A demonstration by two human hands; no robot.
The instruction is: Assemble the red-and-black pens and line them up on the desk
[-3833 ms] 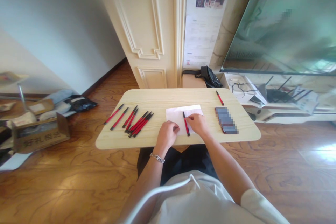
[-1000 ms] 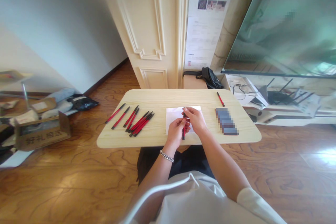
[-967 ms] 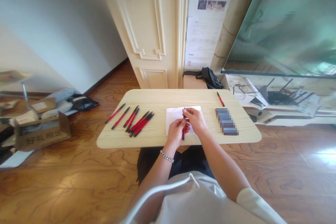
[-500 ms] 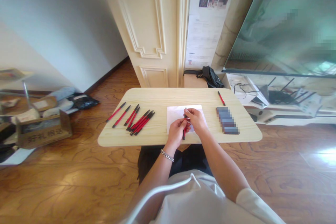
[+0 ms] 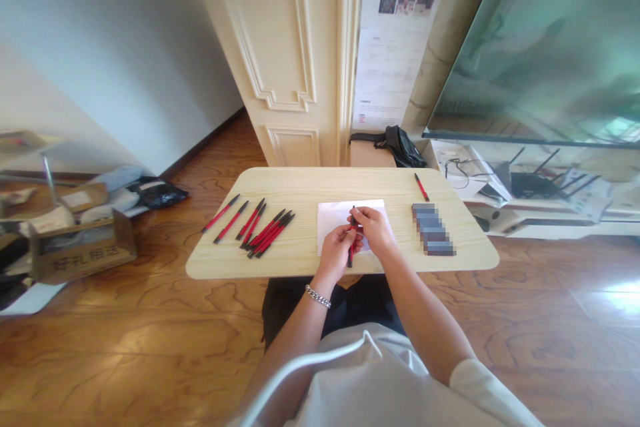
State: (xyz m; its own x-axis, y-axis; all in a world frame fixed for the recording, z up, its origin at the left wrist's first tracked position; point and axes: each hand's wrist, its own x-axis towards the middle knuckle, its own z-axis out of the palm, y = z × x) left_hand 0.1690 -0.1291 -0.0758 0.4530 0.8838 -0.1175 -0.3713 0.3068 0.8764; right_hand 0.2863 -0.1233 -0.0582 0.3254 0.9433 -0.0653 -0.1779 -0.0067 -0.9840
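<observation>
Both my hands are together over a white paper sheet [image 5: 336,221], holding a red pen with a black tip [image 5: 352,240] nearly upright between them. My left hand [image 5: 336,252] grips its lower barrel, and my right hand [image 5: 371,227] pinches it higher up. The middle of the pen is partly hidden by my fingers. Left of the paper lie several red-and-black pens [image 5: 255,230], side by side and angled. Another single pen [image 5: 421,187] lies near the far right edge. A pixelated stack of flat items [image 5: 433,230] sits to the right of the paper.
All of this is on a pale wooden table [image 5: 310,190] with rounded corners, above a wood floor. A cardboard box [image 5: 83,255] and a black bag [image 5: 160,193] sit on the floor at left. A black pouch [image 5: 395,147] lies behind the table, with a white cabinet holding cables at right.
The pen that lay on the paper has been lifted, and both hands now hold it together. My view has shifted slightly. The other pens have not moved.
</observation>
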